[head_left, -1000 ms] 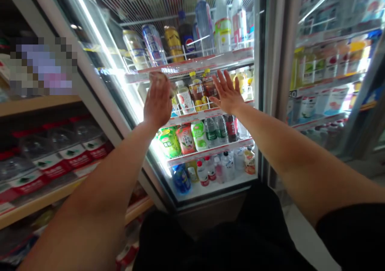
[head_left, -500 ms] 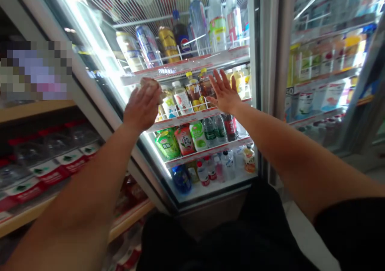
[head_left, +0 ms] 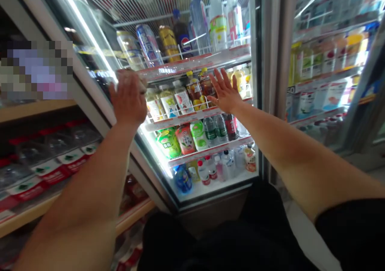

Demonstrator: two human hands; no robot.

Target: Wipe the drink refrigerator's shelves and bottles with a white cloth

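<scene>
My left hand [head_left: 128, 102] presses a crumpled pale cloth [head_left: 142, 83] to the glass door [head_left: 210, 60] of a lit drinks cooler, in front of the left end of the middle shelf. The fingers point upward over the cloth and hide most of it. Against the same glass, further right, my right hand [head_left: 226, 92] rests with its fingers spread and nothing in it. Bottles with yellow caps [head_left: 194, 87] show behind the glass between the two hands.
Inside the cooler, cans [head_left: 169, 42] and tall bottles stand on the upper shelf, with more drinks [head_left: 168, 142] below. A metal door frame [head_left: 267, 82] separates a second cooler on the right. Wooden shelves [head_left: 36, 110] with packed bottles flank the left side.
My left hand has slid left across the glass with the cloth, uncovering bottles on the middle shelf. My right hand has stayed nearly in place.
</scene>
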